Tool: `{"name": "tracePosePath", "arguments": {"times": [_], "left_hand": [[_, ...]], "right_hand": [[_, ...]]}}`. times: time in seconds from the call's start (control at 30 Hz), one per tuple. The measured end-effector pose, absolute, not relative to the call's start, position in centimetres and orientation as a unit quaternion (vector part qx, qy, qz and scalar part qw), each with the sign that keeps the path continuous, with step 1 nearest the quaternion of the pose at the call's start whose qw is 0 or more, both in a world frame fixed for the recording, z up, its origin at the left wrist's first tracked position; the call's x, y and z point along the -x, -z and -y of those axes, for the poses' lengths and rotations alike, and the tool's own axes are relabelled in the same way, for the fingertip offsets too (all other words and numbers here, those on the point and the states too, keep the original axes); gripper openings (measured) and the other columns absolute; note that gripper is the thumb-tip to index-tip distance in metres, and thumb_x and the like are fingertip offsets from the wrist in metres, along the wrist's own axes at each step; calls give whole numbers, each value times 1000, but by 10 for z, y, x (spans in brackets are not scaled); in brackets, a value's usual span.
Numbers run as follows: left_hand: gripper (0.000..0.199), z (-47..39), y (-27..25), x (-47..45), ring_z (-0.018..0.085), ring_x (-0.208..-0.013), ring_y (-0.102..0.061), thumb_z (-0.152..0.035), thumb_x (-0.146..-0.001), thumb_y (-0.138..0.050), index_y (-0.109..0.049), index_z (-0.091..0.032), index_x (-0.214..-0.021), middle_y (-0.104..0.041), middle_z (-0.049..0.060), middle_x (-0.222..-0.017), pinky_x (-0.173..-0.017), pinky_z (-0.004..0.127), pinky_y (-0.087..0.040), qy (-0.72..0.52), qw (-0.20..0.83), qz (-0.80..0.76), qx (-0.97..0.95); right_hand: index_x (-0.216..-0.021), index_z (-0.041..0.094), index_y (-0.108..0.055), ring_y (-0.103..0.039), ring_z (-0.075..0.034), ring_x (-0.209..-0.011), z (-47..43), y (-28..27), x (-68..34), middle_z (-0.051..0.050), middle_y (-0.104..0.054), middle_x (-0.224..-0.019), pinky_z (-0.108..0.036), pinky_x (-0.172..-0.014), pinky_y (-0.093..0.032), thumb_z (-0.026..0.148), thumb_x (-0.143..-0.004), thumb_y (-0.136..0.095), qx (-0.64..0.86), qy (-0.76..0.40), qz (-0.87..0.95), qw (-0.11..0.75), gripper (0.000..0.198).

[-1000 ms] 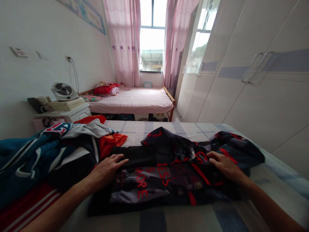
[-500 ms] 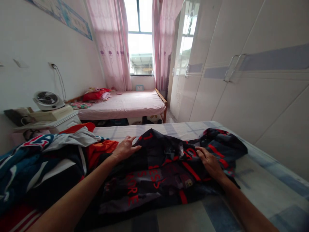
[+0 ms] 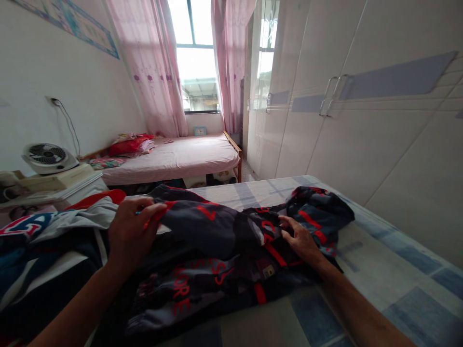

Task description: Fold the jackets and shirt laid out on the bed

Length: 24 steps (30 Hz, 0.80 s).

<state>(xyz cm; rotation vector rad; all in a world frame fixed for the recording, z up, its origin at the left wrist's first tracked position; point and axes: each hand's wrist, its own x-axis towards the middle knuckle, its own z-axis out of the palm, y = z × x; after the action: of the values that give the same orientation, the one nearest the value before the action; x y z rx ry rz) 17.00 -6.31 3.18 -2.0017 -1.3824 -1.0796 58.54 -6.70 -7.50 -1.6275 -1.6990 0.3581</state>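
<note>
Dark garment (image 3: pixel 220 241) with red lettering lies across the near bed (image 3: pixel 376 255), its left end lifted, in the middle of my feed. Biggest in my view is the white wardrobe (image 3: pixel 365 149) on the right, with purple-grey panels and metal handles. Past the near bed, patterned in blue and pale squares, I see the far bed (image 3: pixel 177 156), covered in pink, with red cloths (image 3: pixel 132 144) heaped toward its left end. Pink curtains (image 3: pixel 150 72) hang on both sides of the window (image 3: pixel 198 67). Just left of the garment I have a pile of clothes (image 3: pixel 58 255) in dark blue, grey, white and orange. A fan (image 3: pixel 47 156) stands by the left wall. My left hand (image 3: pixel 132 229) pinches a red-trimmed edge of the garment, thumb against fingers, holding that end up. My right hand (image 3: pixel 298 238), fingers bent, touches the garment beside some red letters; I cannot tell whether it grips the fabric. Smallest is a pale-blue clock (image 3: pixel 200 131) near the window.
</note>
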Motion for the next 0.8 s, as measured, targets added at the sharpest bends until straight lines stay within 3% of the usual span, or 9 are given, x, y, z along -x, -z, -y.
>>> {"name": "tracePosePath", "arguments": {"times": [0.1, 0.3, 0.43, 0.57, 0.67, 0.8], "left_hand": [[19, 99, -3, -142, 24, -96, -56, -25, -89, -47, -65, -23, -95, -59, 7, -98, -80, 38, -49, 307, 298, 449, 785], [30, 138, 36, -128, 21, -87, -59, -13, -88, -39, -62, -18, -106, -61, 10, -96, -75, 31, -50, 196, 286, 413, 842], [25, 147, 23, -138, 25, -89, -60, -14, -86, -43, -65, -17, -98, -63, 11, -95, -75, 37, -49, 182, 332, 426, 821], [28, 149, 24, -141, 25, -91, -62, -4, -78, -43, -67, -20, -79, -67, 9, -97, -75, 37, -51, 148, 283, 424, 847], [26, 148, 27, -141, 23, -90, -64, -9, -80, -45, -67, -21, -80, -67, 8, -100, -75, 35, -53, 178, 221, 438, 853], [27, 136, 13, -170, 23, -110, -58, -29, -89, -44, -64, -23, -106, -60, 7, -122, -89, 37, -51, 234, 149, 452, 848]], "right_hand": [[-116, 19, -56, -61, -21, -89, 66, 77, -586, -5, -67, -93, -38, -87, -46, 28, -79, -48, 626, -128, 675, 369, 39], [-105, 20, -62, -63, -20, -87, 62, 74, -585, -5, -68, -93, -33, -80, -48, 24, -81, -45, 649, -98, 673, 342, 29], [-101, 18, -63, -63, -20, -86, 52, 57, -583, -8, -68, -94, -32, -79, -48, 24, -86, -42, 649, -46, 689, 319, 26], [-95, 17, -65, -60, -23, -95, 52, 38, -573, -9, -68, -96, -36, -87, -44, 17, -83, -47, 642, -16, 706, 299, 22], [-104, 19, -64, -54, -23, -111, 65, 28, -555, -9, -65, -112, -37, -97, -38, 22, -86, -48, 613, 14, 730, 304, 25], [-125, 23, -56, -40, -22, -129, 85, 35, -521, -6, -55, -133, -40, -106, -29, 40, -92, -42, 511, -12, 828, 232, 40]]}}
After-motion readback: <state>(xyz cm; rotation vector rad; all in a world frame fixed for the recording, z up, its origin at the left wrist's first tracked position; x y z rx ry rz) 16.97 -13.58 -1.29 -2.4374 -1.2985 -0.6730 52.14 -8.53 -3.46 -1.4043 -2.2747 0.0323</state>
